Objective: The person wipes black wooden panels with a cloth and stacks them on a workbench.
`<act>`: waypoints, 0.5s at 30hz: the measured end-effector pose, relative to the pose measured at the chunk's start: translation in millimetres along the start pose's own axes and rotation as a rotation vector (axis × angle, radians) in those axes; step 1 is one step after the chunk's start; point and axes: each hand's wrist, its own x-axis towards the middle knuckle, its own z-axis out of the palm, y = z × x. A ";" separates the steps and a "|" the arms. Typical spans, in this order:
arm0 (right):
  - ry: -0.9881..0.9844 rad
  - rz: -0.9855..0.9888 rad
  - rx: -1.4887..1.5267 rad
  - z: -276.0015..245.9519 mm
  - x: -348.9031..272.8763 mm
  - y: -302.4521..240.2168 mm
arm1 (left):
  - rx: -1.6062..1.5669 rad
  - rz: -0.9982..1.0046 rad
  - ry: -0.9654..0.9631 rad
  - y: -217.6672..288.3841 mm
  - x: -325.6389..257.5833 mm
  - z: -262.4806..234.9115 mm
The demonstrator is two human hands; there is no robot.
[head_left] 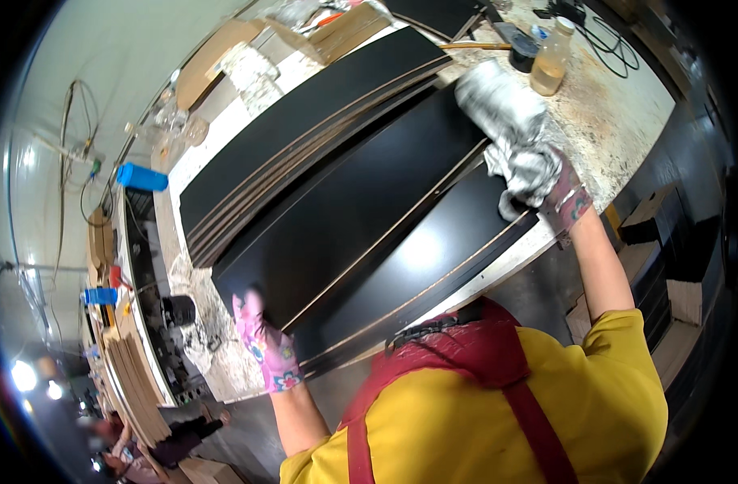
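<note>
A long black panel (345,202) with a pale brown edge lies slantwise across the worktable in front of me. My left hand (268,351), in a pink flowered glove, is closed at its near left end, with fingertips over the top face. In my right hand (567,198), also in a flowered glove, is a crumpled white-and-grey cloth (526,165) at the panel's far right end. A loose part of the cloth is blurred over that end. Nearer to me lies another black panel (417,254) with light shining off it. Behind is a stack of black panels (312,121).
On the stained worktable (619,137), a bottle of yellowish liquid (551,60) stands beside a dark cup (524,52) and a coiled cable (617,50). Cardboard (216,60) lies at the back. A blue bottle (141,177) is left; dark boxes (659,242) stand right. Another person (131,452) is far left.
</note>
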 end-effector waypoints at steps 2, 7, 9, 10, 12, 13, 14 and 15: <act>0.145 -0.343 -0.526 6.3 12.2 -3.2 | 0.021 0.078 0.018 -4.3 -5.6 -3.4; 0.344 -0.456 -0.905 6.7 21.0 1.4 | 0.114 0.168 0.025 10.1 -17.0 -24.1; 0.318 -0.396 -0.833 1.4 11.8 7.3 | 0.127 0.187 -0.149 28.9 -17.6 -34.6; 0.305 -0.365 -0.807 -4.2 6.8 9.4 | 0.177 0.175 -0.134 30.8 -16.5 -49.6; 0.275 -0.326 -0.753 -10.9 1.9 16.1 | 0.383 0.233 -0.185 40.7 -21.5 -66.4; 0.260 -0.296 -0.735 -13.8 -2.5 19.1 | 0.523 0.257 -0.213 41.9 -22.8 -73.6; 0.239 -0.268 -0.704 -14.5 -5.3 23.4 | 0.459 0.239 -0.163 40.2 -23.0 -75.8; 0.218 -0.239 -0.680 -16.7 -8.4 25.1 | 0.429 0.213 -0.219 41.9 -22.3 -82.0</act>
